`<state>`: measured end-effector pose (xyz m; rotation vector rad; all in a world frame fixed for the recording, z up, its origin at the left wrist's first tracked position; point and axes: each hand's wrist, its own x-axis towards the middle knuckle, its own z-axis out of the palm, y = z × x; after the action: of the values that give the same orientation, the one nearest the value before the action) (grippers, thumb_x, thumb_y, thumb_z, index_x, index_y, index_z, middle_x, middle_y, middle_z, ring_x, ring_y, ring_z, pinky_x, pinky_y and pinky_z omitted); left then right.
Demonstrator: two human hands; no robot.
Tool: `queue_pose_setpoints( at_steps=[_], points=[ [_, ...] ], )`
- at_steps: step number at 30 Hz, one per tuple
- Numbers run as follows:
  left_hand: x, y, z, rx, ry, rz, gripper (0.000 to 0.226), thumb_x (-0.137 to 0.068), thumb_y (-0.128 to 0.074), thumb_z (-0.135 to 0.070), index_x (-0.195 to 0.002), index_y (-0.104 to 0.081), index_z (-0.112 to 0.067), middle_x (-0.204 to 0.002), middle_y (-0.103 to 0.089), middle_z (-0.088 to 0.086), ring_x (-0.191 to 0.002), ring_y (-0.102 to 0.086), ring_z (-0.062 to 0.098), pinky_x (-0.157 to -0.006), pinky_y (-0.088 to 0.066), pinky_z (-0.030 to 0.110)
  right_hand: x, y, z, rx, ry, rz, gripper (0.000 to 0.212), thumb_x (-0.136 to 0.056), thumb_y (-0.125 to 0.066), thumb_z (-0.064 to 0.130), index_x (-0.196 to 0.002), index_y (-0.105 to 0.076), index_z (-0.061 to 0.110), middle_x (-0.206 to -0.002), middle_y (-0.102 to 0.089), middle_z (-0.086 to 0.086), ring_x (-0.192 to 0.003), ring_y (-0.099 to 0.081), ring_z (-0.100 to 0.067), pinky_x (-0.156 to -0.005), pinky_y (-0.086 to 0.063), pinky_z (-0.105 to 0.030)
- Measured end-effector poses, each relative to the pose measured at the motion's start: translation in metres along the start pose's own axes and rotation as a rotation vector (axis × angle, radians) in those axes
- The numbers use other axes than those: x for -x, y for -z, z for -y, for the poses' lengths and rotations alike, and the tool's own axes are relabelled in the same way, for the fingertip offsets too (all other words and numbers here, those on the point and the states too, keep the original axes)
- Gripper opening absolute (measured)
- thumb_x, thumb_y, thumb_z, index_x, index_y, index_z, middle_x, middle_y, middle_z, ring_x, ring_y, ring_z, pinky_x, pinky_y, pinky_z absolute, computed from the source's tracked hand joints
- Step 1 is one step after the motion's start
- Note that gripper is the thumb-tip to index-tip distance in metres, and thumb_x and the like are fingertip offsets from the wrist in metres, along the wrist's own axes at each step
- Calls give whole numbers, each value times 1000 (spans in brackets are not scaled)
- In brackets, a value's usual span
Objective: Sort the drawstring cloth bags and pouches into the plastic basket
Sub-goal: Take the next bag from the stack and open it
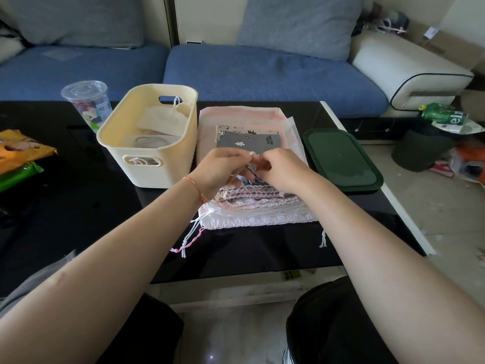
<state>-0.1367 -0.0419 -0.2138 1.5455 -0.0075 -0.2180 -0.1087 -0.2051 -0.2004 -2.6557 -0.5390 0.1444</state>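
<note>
Drawstring cloth bags, pink, white and a grey cloud-printed one [248, 143], lie stacked on the black glass table [78, 206] just right of the cream plastic basket [147, 164]. Left hand [220, 172] and right hand [283, 170] pinch the grey pouch's gathered top (cord, probably). Loose strings [190, 237] could snag and drag the pile. A dark green lid [341, 158] and clear cup [86, 103] flank it.
</note>
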Motion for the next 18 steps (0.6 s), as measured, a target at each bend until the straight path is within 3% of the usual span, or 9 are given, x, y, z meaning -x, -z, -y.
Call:
queue_pose_setpoints(
  at_steps=[4, 8, 11, 14, 16, 18],
  points=[
    [-3, -2, 7, -90, -30, -80, 17, -95, -60, -16, -103, -72, -7, -90, -71, 6, -48, -53, 8, -38, -29, 16, 1, 0, 1, -2, -8, 36, 27, -95, -58, 26, -88, -69, 3, -85, -67, -13, -76, -62, -28, -67, -50, -39],
    [-6, -3, 12, -80, -27, -176, 15, -92, -66, -21, -91, -74, -8, -67, -64, 1, -38, -41, 7, -38, -32, 14, 3, 1, 7, 3, -16, 67, 35, -94, -60, 28, -82, -66, -3, -73, -59, -19, -67, -55, -34, -56, -44, -37],
    [-8, -2, 14, -181, -46, -172, 15, -94, -62, -16, -91, -74, -9, -62, -59, -1, -39, -39, 6, -40, -34, 14, 2, 6, 8, -63, -44, 82, 45, -91, -64, 37, -75, -62, -5, -66, -45, -11, -59, -43, -23, -54, -34, -30],
    [-8, -2, 12, -336, -57, -140, 15, -92, -61, -14, -93, -76, -14, -67, -62, 3, -47, -43, 8, -49, -38, 18, 2, 12, 6, -169, -100, 106, 42, -88, -68, 37, -74, -63, -2, -64, -41, -11, -56, -37, -18, -47, -30, -23],
    [-6, -3, 9, -448, -73, -113, 14, -88, -64, -16, -88, -77, -19, -66, -63, 2, -49, -44, 5, -52, -39, 15, 2, 15, 3, -259, -132, 145, 44, -87, -70, 35, -84, -64, -9, -69, -46, -23, -60, -42, -19, -44, -33, -20],
    [-5, -3, 8, -522, -104, -71, 12, -86, -68, -18, -92, -78, -17, -64, -62, 0, -49, -42, 2, -50, -36, 11, 3, 17, 2, -349, -147, 150, 35, -86, -71, 32, -88, -72, -3, -74, -62, -22, -63, -52, -19, -54, -41, -22]
  ],
)
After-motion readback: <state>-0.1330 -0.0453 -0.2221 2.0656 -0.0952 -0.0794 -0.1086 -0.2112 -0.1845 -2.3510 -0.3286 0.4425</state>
